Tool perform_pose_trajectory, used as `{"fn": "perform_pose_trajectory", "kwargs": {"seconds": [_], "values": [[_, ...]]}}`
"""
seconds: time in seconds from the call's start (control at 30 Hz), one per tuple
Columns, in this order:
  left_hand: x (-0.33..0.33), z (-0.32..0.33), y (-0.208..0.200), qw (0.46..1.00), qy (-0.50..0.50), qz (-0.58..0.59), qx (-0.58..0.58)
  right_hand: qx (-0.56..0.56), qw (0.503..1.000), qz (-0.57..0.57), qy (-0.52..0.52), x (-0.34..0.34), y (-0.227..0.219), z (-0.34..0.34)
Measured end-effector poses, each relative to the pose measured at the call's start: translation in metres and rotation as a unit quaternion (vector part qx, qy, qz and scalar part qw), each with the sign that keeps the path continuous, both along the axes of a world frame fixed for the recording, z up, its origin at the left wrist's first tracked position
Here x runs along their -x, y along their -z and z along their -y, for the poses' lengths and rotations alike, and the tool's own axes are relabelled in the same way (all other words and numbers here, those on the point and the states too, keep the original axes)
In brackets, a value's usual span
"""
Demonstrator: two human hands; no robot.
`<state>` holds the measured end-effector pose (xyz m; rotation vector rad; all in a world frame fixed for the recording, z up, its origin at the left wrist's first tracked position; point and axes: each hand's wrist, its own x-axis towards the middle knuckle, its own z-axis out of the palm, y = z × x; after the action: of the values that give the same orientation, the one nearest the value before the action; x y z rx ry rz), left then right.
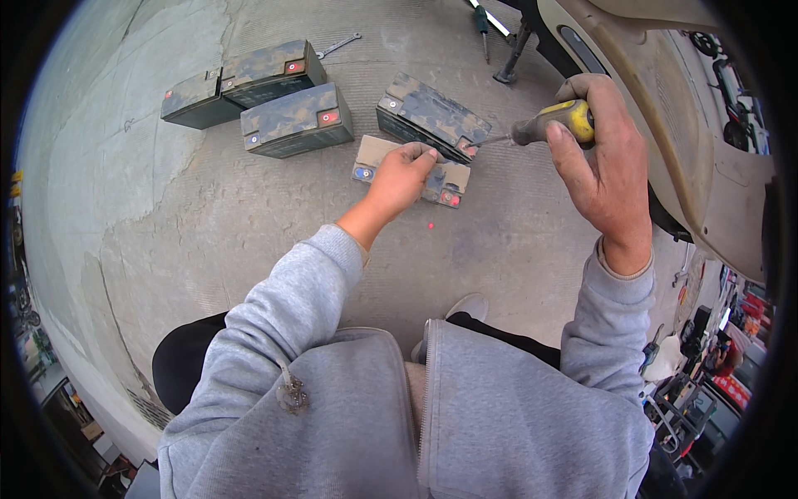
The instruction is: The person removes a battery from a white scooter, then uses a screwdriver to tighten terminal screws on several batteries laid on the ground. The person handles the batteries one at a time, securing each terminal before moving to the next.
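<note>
A screwdriver [573, 121] with a yellow-and-black handle is gripped in my right hand [613, 158], thumb and fingers round its handle. Its shaft points left, and the tip meets the red terminal end of a dusty dark battery [432, 115]. Over a second, tan-topped battery [378, 151] just nearer to me, my left hand [402, 178] is closed, thumb and fingertips pressed together. Whatever they pinch, if anything, is too small to make out. That nearer battery shows a blue terminal at its left end and red ones at its right. A small red cap [431, 225] lies on the concrete.
To the left stand three more dusty batteries: one in front [295, 125], one behind it [274, 71] and one farther left [198, 101]. A wrench [340, 45] and a green-handled screwdriver [482, 25] lie beyond. A beige scooter body [640, 75] on a stand [514, 54] borders the right side.
</note>
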<state>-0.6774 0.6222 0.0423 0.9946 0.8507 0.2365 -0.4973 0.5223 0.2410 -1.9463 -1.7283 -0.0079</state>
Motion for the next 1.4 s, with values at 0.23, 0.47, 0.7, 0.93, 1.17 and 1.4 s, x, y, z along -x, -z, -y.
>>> {"fn": "perform_pose_trajectory", "kwargs": {"seconds": [0.23,0.47,0.7,0.93,1.17,1.4], "values": [[-0.001,0.001,0.001,1.000,-0.005,0.003,0.000,0.034,0.999,0.030,0.028,0.000,0.003,-0.003],[0.000,0.000,0.002,1.000,-0.002,0.006,0.002,-0.055,0.993,-0.104,-0.030,0.004,0.006,-0.005],[0.000,0.000,0.000,1.000,0.001,-0.011,0.002,0.005,0.999,0.022,0.042,-0.006,0.007,-0.003],[0.001,0.000,0.002,1.000,0.002,0.008,0.000,-0.001,0.999,0.028,0.021,0.001,0.005,-0.005],[0.001,-0.001,0.000,1.000,0.001,0.001,0.003,-0.046,0.998,-0.048,-0.018,0.001,0.003,-0.005],[0.000,-0.001,-0.001,1.000,0.000,0.000,0.021,0.036,0.998,0.025,0.046,-0.001,0.004,-0.002]]}}
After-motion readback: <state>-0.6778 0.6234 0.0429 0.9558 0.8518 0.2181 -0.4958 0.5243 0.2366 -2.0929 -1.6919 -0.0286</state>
